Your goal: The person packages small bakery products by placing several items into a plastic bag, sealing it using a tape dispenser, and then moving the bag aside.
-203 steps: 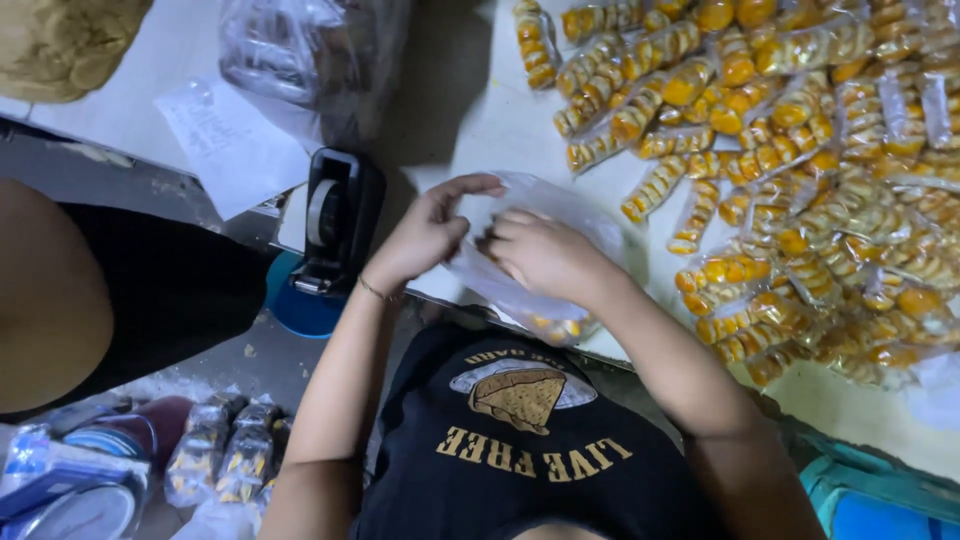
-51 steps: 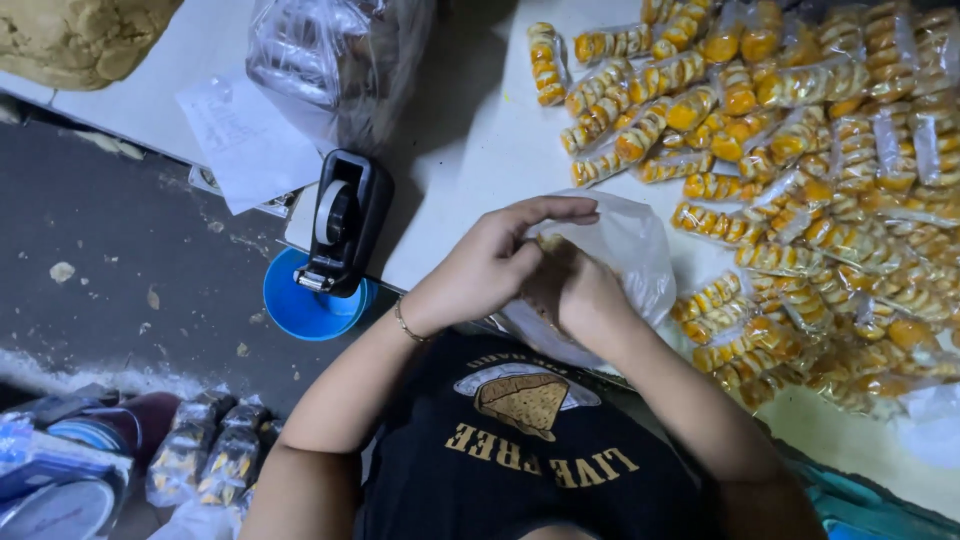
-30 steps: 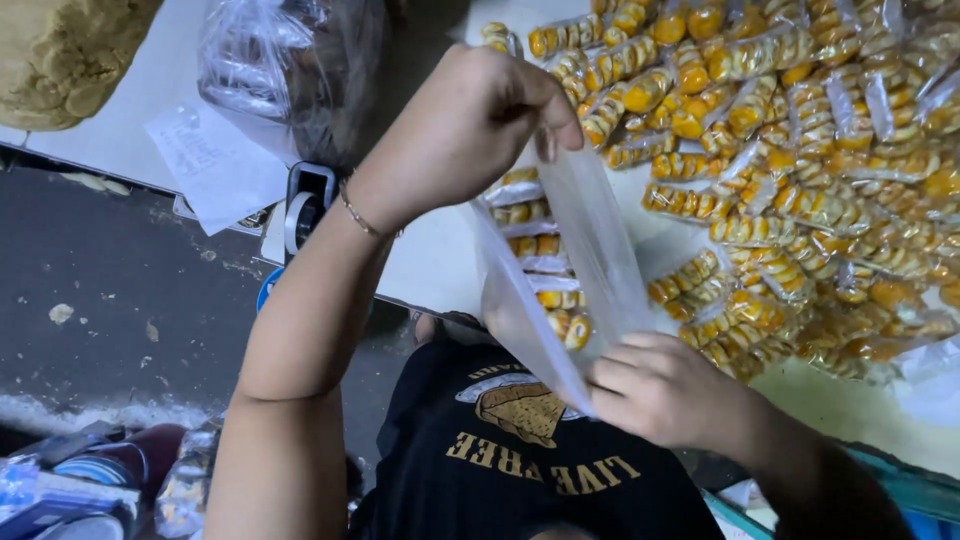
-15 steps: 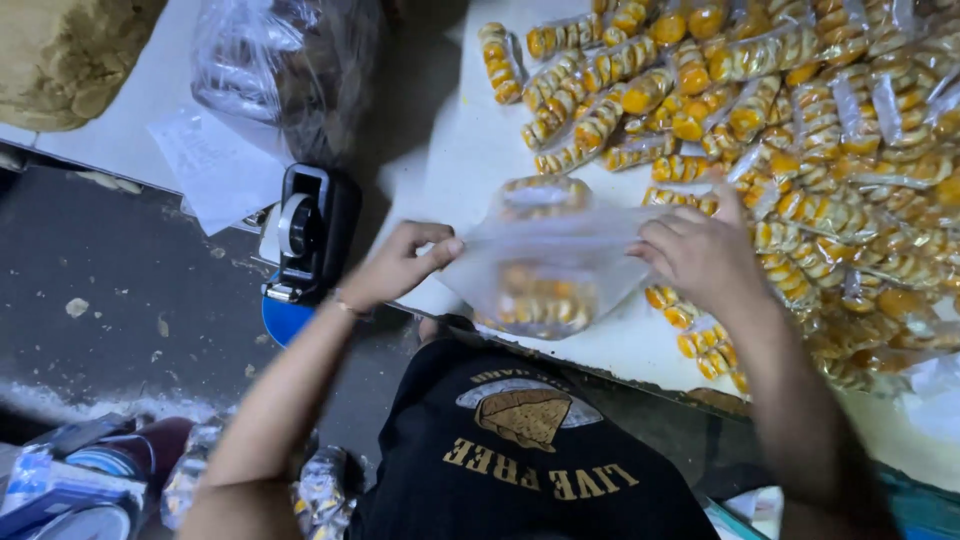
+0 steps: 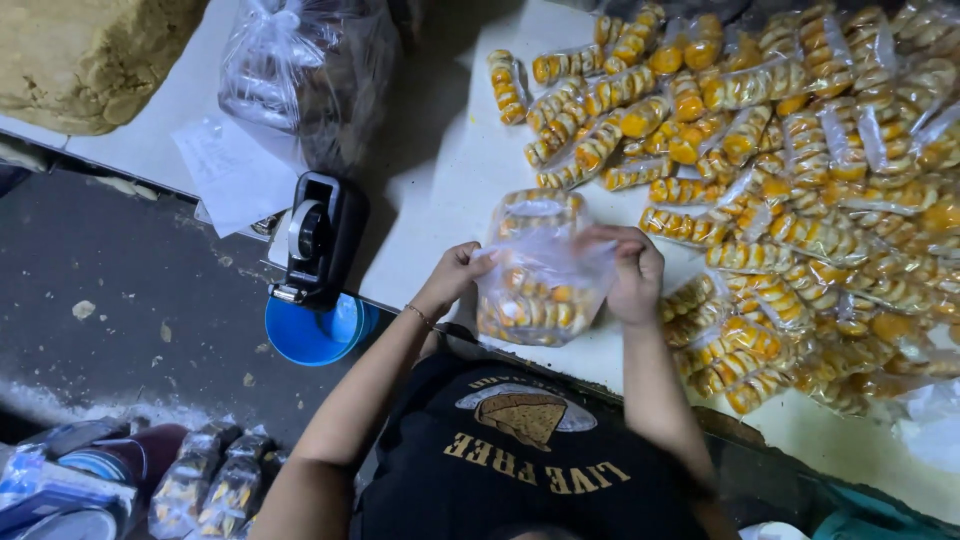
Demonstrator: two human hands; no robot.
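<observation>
A clear plastic bag (image 5: 535, 290) partly filled with small orange-yellow wrapped snack packs hangs over the front edge of the white table (image 5: 450, 170). My left hand (image 5: 462, 272) pinches the bag's top left corner. My right hand (image 5: 632, 270) grips its top right corner, so the mouth is stretched between both hands. A wide heap of the same wrapped snack packs (image 5: 780, 150) covers the table to the right and behind the bag.
A black tape dispenser (image 5: 318, 240) sits at the table's left edge above a blue round lid (image 5: 312, 333). A knotted clear bag (image 5: 300, 70) and a paper sheet (image 5: 225, 170) lie at back left. Packed bags (image 5: 205, 485) rest on the dark floor at lower left.
The bag was lifted high by my left hand one second ago, then lowered. Both hands now hold its top corners closer together, low at the table's front edge.
</observation>
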